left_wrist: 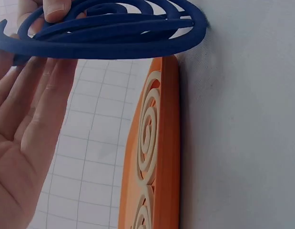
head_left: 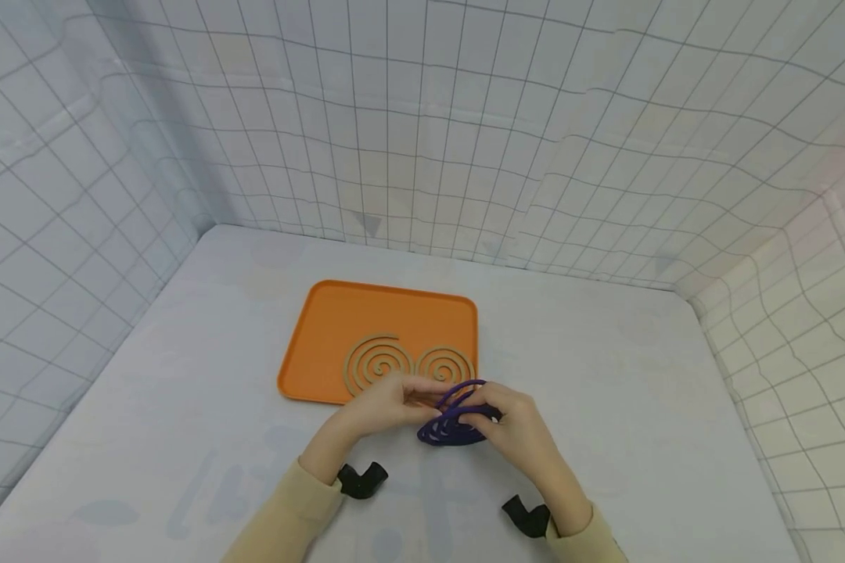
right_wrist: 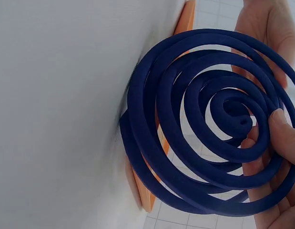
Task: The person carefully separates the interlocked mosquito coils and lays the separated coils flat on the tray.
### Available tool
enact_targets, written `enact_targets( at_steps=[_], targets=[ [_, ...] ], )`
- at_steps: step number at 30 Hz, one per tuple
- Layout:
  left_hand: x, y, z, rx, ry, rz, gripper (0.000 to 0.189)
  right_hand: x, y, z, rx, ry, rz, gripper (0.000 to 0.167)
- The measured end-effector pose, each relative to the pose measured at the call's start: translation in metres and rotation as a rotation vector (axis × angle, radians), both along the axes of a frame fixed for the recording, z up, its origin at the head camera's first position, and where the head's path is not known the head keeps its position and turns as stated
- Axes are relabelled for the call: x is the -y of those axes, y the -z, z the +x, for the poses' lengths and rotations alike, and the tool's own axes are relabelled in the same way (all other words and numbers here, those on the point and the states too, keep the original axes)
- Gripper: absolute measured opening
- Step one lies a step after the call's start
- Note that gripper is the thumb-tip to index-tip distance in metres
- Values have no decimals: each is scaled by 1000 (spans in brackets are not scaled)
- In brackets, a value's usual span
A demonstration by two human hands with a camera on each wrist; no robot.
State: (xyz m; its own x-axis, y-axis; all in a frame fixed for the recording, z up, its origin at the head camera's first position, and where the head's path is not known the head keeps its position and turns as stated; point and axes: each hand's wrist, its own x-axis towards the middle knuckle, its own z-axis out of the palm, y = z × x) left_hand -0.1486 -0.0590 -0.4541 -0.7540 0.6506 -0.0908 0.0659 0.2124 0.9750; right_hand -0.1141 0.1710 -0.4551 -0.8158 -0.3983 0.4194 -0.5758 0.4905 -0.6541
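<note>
My two hands hold a dark blue pair of mosquito coils (head_left: 451, 434), which look nested or overlapping, tilted just in front of the tray's near edge. The left hand (head_left: 387, 407) pinches their left edge between thumb and fingers. At the right side, my right hand (head_left: 515, 426) grips them, its thumb pressed on the face of the spiral in the right wrist view. The layered rings (right_wrist: 140, 102) show a slight gap between them there. Two beige mosquito coils, a left one (head_left: 381, 367) and a right one (head_left: 442, 375), lie side by side on the orange tray (head_left: 394, 309).
The tray rests on a white table (head_left: 570, 336). Grid-patterned white curtains (head_left: 451, 125) enclose the table's back and sides. Black curved pieces, one by the left wrist (head_left: 362, 481) and one by the right wrist (head_left: 526, 518), sit at the sleeve cuffs.
</note>
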Motion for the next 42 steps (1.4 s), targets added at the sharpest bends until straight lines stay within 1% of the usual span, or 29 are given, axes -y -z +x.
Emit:
enact_targets(
  at_steps=[2,5,8,10,13,15,17,19,22,24,26,29,33,35,38,40,42],
  targets=[
    [1,1,1,-7,11,3,41,0,0,0,8,2,-3,24],
    [1,3,1,-15,2,-7,40,0,-1,-1,9,1,20,23],
    [-1,2,0,-17,-14,-32,37,2,-3,0,-6,-1,70,23],
    [-2,0,-2,-31,-20,-59,35,4,-6,1,-19,-15,104,23],
    [-4,-5,-5,-60,-30,-93,33,6,-9,2,-29,-35,124,26],
    [-4,-9,-6,-74,-38,-114,31,7,-8,2,-31,-31,114,27],
    [-5,-11,-7,-61,-43,-114,31,7,-5,2,-18,-8,88,27],
    [-4,-11,-6,-37,-33,-107,33,6,-1,3,11,25,61,26],
    [0,-6,-3,-15,5,-78,37,5,5,4,80,82,12,24],
    [3,-2,-1,-13,19,-67,38,3,7,4,127,114,-15,23],
    [5,1,1,-15,20,-61,39,2,9,4,156,135,-35,23],
    [6,5,2,-20,-2,-59,36,1,9,4,171,140,-46,23],
    [5,6,3,-36,-13,-55,34,1,8,4,152,124,-36,22],
    [4,3,2,-49,-13,-62,34,1,7,3,127,111,-23,23],
    [3,-3,1,-68,-11,-88,33,1,3,1,66,80,13,24],
    [2,-7,-2,-102,-4,-116,32,2,0,0,23,49,34,26],
    [0,-11,-5,-153,15,-144,31,3,-2,-1,-7,15,52,27]
  ],
)
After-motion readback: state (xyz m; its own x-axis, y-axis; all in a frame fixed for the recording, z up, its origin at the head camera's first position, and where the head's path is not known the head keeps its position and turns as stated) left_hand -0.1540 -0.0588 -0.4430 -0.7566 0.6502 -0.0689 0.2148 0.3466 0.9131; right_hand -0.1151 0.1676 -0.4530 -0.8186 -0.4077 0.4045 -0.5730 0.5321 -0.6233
